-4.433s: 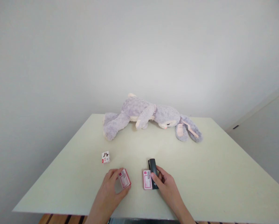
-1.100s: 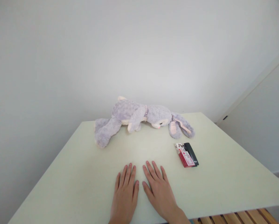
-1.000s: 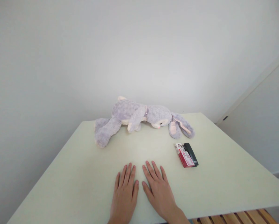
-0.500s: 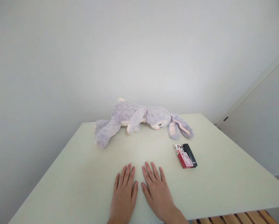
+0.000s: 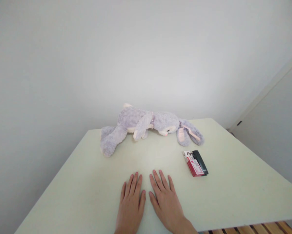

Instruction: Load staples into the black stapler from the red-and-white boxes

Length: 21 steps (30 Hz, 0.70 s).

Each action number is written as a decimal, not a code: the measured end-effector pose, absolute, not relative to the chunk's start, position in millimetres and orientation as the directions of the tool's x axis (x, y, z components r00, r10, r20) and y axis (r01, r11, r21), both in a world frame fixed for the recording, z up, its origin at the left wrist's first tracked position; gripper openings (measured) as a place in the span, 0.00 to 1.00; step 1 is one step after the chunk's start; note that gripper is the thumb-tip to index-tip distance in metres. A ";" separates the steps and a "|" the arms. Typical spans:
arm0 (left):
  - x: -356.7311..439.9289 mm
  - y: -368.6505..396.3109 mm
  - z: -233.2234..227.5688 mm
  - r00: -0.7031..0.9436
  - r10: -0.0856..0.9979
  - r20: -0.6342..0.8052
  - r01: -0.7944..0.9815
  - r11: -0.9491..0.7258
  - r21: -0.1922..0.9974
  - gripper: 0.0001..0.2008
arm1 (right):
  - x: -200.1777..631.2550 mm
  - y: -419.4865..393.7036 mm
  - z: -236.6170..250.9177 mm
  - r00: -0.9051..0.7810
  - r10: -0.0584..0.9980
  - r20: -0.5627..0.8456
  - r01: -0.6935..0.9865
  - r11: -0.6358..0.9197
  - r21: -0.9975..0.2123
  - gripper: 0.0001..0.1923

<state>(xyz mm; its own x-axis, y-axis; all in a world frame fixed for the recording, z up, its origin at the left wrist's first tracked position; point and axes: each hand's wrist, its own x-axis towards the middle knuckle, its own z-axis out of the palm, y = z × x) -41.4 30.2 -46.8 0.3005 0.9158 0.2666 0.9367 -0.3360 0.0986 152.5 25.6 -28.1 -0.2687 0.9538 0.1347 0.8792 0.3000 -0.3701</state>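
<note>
Both palms rest face down on the pale table (image 5: 87, 182), side by side near its front edge. My left hand (image 5: 130, 204) lies flat with its fingers stretched forward and nothing in it. Just to its right, my right hand (image 5: 166, 201) is flat too, fingers slightly spread, holding nothing. Beyond the fingertips a lavender plush rabbit (image 5: 133, 118) lies on its side along the back, ears to the right. Ahead and right of my right hand sit a black stapler (image 5: 200, 162) and a red-and-white small box (image 5: 194, 166), touching each other.
A plain white wall (image 5: 146, 58) rises behind the table. On the right is a light door-like panel (image 5: 272, 120) with a small dark fitting. Wooden slats (image 5: 253, 229) show below the table's front right edge.
The whole view has shifted very slightly, so everything sits a little further right. Both hands stay flat in the same place on the table, and no object has moved.
</note>
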 end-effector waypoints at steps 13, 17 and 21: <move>-40.6 29.5 -44.9 0.301 0.916 0.266 0.937 -0.336 0.096 0.33 | 152.5 24.7 -27.0 -0.271 0.952 0.142 0.880 0.305 -0.365 0.33; -40.4 29.2 -45.3 0.298 0.917 0.264 0.939 -0.332 0.092 0.33 | 151.7 25.0 -26.7 -0.276 0.952 0.131 0.891 0.305 -0.338 0.32; -40.5 29.6 -46.5 0.294 0.918 0.265 0.940 -0.328 0.092 0.32 | 151.5 25.0 -26.6 -0.276 0.953 0.123 0.903 0.301 -0.306 0.31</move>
<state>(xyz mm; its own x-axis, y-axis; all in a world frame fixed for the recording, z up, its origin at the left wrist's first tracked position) -40.5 29.6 -46.5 0.2943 0.9182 0.2652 0.9402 -0.3279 0.0921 151.5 25.0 -26.6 -0.2761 0.9532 0.1231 0.9033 0.3012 -0.3056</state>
